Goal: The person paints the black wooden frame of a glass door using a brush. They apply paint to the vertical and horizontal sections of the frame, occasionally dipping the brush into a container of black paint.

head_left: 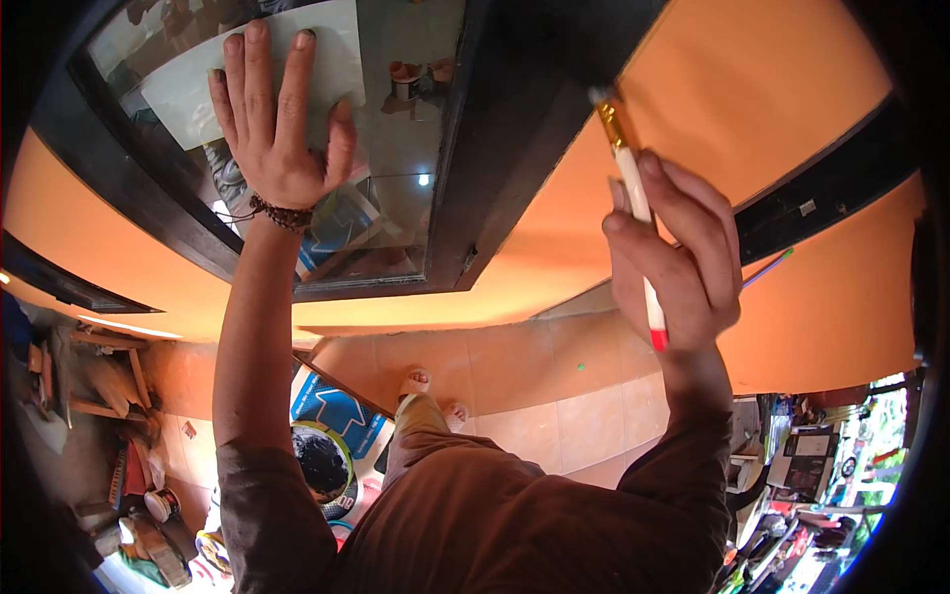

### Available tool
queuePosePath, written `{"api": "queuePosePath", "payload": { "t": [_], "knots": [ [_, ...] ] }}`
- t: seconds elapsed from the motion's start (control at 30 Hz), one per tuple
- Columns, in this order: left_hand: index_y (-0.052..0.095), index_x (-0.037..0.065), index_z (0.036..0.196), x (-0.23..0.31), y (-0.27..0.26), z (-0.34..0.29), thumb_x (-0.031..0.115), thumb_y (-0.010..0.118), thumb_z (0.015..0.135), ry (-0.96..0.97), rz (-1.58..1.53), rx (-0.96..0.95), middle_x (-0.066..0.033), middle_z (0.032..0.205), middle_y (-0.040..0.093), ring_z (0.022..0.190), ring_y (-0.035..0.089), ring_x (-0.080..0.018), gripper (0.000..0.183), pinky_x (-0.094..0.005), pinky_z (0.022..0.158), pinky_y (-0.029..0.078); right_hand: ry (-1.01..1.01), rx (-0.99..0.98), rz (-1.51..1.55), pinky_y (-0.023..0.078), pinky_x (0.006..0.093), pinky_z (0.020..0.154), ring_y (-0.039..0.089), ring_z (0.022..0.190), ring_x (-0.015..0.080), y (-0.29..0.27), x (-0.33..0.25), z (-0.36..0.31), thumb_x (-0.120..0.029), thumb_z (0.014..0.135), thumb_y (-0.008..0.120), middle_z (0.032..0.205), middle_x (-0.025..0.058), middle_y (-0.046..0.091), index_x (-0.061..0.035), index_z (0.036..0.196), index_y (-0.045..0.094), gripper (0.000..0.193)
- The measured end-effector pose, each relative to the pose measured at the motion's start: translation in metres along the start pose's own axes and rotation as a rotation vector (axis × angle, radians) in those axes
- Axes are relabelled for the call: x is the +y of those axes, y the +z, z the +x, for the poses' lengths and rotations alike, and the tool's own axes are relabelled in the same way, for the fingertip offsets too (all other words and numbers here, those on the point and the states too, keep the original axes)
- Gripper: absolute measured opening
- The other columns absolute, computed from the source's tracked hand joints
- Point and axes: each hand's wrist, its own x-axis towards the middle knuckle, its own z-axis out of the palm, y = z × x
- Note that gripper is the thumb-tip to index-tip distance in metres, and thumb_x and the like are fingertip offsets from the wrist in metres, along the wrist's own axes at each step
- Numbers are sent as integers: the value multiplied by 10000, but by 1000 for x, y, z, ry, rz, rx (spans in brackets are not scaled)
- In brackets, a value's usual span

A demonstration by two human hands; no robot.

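Note:
My left hand (275,119) is flat, fingers spread, pressing a pale sheet of paper (336,54) against the glass pane (406,129) of a black-framed window (495,148). A beaded band circles that wrist. My right hand (683,257) is closed around a paintbrush (633,198) with a white and red handle and a gold ferrule. The brush tip points up at the black frame where it meets the orange wall (752,89).
Below me lie tan floor tiles (564,396), my sandalled feet (426,386) and a blue sign with a white arrow (341,411). A round tin of dark paint (322,460) stands by my left leg. Clutter fills the lower left and lower right.

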Motion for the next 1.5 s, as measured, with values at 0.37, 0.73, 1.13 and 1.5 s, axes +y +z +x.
{"api": "queuePosePath", "payload": {
  "t": [0.37, 0.73, 1.13, 1.5],
  "knots": [
    [548, 85, 1292, 2, -1, 1, 315, 537, 807, -15, 9, -14, -197, 1392, 442, 1308, 393, -374, 537, -497, 1091, 219, -12, -139, 160, 524, 285, 612, 616, 833, 219, 51, -8, -20, -74, 620, 675, 907, 97, 609, -73, 720, 580, 138],
    [544, 82, 1297, 1, 0, 1, 319, 535, 807, -10, 15, -10, -201, 1393, 440, 1309, 394, -372, 544, -499, 1088, 225, -102, -52, 68, 493, 312, 600, 617, 819, 247, 55, -8, -21, -76, 622, 680, 911, 136, 632, -70, 744, 583, 156],
    [553, 86, 1289, 4, -1, 3, 313, 537, 800, -17, 12, -2, -197, 1391, 444, 1307, 398, -368, 539, -489, 1088, 225, -47, 3, 77, 469, 298, 596, 632, 794, 245, 54, -8, -14, -56, 633, 668, 902, 129, 640, -87, 765, 610, 147],
    [529, 34, 1297, 4, -2, 4, 324, 524, 835, -9, 35, -56, -233, 1386, 433, 1313, 376, -394, 545, -515, 1084, 222, 101, -159, 50, 544, 316, 668, 599, 976, 267, 38, -41, -30, -22, 674, 697, 1018, 131, 629, -51, 818, 623, 165]
  ]
}}
